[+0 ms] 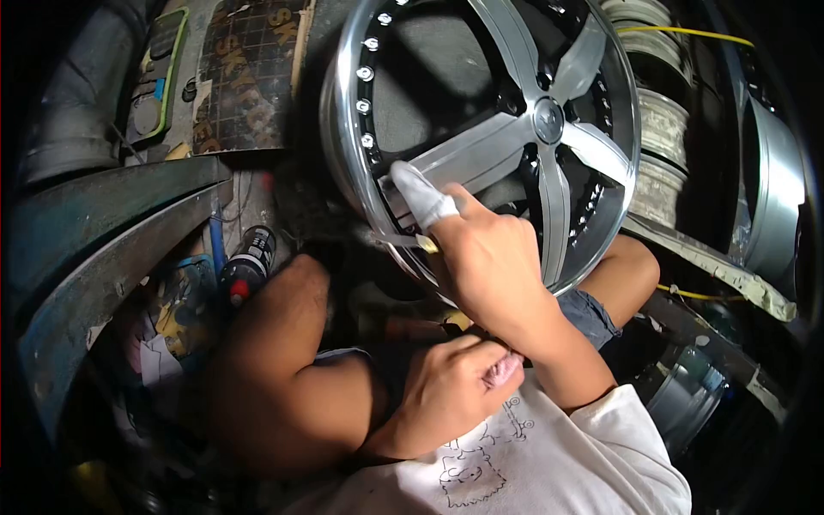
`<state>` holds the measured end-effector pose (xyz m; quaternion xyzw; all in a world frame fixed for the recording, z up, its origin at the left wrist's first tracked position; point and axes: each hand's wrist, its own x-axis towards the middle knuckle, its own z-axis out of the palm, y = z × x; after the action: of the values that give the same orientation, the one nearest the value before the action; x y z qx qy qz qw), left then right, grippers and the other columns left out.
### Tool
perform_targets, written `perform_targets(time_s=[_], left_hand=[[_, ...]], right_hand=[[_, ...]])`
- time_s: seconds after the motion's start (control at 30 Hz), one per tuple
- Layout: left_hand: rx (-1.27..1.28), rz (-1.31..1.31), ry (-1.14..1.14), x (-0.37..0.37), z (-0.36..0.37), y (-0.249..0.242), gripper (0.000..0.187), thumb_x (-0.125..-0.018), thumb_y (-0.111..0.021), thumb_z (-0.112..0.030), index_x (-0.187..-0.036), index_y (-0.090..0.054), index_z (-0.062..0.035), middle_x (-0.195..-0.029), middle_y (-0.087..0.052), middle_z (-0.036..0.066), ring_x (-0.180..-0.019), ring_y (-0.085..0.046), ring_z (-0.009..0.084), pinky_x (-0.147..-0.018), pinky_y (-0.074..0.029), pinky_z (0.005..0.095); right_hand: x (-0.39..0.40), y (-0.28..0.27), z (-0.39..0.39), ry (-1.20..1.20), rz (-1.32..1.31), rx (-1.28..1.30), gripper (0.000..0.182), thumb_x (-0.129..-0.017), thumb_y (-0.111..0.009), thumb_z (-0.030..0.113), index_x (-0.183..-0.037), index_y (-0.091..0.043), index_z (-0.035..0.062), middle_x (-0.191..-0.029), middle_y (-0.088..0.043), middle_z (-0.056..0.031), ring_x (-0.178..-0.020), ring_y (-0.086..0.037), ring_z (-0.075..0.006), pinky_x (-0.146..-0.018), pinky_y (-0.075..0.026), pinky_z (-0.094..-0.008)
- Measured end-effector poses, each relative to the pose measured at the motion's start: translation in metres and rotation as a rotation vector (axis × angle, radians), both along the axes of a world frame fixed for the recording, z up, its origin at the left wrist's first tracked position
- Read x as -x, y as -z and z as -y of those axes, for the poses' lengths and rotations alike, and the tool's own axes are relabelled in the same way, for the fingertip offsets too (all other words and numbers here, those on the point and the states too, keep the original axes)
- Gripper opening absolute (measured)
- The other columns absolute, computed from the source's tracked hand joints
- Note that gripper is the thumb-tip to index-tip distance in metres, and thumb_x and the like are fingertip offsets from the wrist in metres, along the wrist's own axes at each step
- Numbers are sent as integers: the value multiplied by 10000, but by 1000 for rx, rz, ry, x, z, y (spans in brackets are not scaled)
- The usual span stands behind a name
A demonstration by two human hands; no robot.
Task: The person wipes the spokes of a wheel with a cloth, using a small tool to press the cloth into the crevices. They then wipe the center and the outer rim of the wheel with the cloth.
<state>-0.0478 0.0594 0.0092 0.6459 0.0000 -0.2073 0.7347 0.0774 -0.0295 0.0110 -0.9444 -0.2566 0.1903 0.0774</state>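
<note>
A silver spoked wheel (463, 159) with a polished rim and black inner parts stands in front of me. My right hand (493, 257) is over its lower left part, fingers curled. White cloth (421, 196) covers one outstretched fingertip, which touches the wide left spoke near the rim. A thin strip with a yellowish end (427, 244) shows beside this hand; whether it is gripped is unclear. Lower down, my left hand (451, 386) is closed in front of my shirt, below the right wrist. Something small and pinkish (503, 370) shows at its fingers, too unclear to name.
More wheels (657, 120) are stacked at the right, near a yellow cable (687, 33). A black bottle with a red top (249, 262) stands at the left beside a bluish metal beam (112, 197). A green-edged tray (159, 77) and a printed board (245, 77) are at the upper left.
</note>
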Motion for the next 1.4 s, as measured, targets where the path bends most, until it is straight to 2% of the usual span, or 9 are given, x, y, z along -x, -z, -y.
perform_targets(time_s=[0.13,0.47,0.53,0.63,0.73,0.83,0.93,1.27,1.4], left_hand=[[45,27,33,-2,-2,2,203,-806,-834,-141,-968,-766,-40,-816,-702,161,-718,-700,351,-637,-552,421],[-74,55,-32,-2,-2,0,160,-857,-800,-212,-919,-740,-78,-802,-696,130,-709,-703,341,-608,-560,434],[-55,69,-84,-4,-2,0,150,-867,-791,-214,-916,-741,-82,-793,-699,129,-691,-702,345,-601,-558,435],[-57,46,86,0,-6,-2,161,-821,-815,-130,-942,-763,-39,-842,-713,143,-706,-699,345,-642,-559,425],[1,-5,17,3,-1,-3,168,-817,-813,-124,-951,-769,-34,-850,-721,162,-732,-709,353,-654,-562,418],[29,-19,-19,-2,-1,-1,172,-810,-809,-112,-955,-768,-29,-847,-723,171,-741,-713,355,-657,-561,411],[15,-41,-5,-1,-5,-3,172,-809,-806,-104,-953,-763,-22,-841,-720,173,-740,-712,356,-654,-558,411],[30,-11,-30,-1,-3,-2,163,-811,-810,-121,-937,-772,-25,-808,-718,165,-711,-709,342,-643,-560,401],[45,-24,5,0,-6,-3,157,-812,-810,-123,-925,-771,-21,-788,-713,163,-700,-706,337,-638,-558,397]], right_hand=[[10,0,4,12,4,-19,215,-871,-645,172,-1027,-718,43,-1006,-670,-161,-607,-699,-368,-505,-547,-469],[2,-2,-1,21,-56,35,698,-848,-668,91,-1529,-523,141,-1082,-682,-154,-685,-689,-388,-602,-548,-463],[1,6,3,-10,28,-14,195,-859,-651,182,-994,-736,69,-1074,-679,-188,-610,-705,-364,-517,-552,-468],[10,4,2,-17,15,-49,145,-858,-641,173,-930,-708,67,-1038,-684,-196,-597,-702,-362,-508,-557,-464],[-1,3,1,-17,3,-4,234,-863,-629,170,-1041,-733,58,-1029,-680,-186,-594,-699,-357,-505,-555,-452],[14,2,9,33,-61,39,683,-820,-706,114,-1487,-561,124,-1067,-676,-142,-676,-689,-380,-579,-546,-465],[4,3,-1,-4,-33,21,707,-818,-715,103,-1505,-554,141,-1050,-685,-130,-665,-690,-361,-557,-545,-459],[-1,0,-3,-49,-14,33,430,-858,-628,162,-1262,-705,40,-997,-675,-173,-614,-708,-333,-501,-552,-437],[10,-4,-2,-14,-59,24,156,-864,-616,155,-936,-704,47,-1025,-676,-182,-612,-708,-335,-500,-547,-451]])
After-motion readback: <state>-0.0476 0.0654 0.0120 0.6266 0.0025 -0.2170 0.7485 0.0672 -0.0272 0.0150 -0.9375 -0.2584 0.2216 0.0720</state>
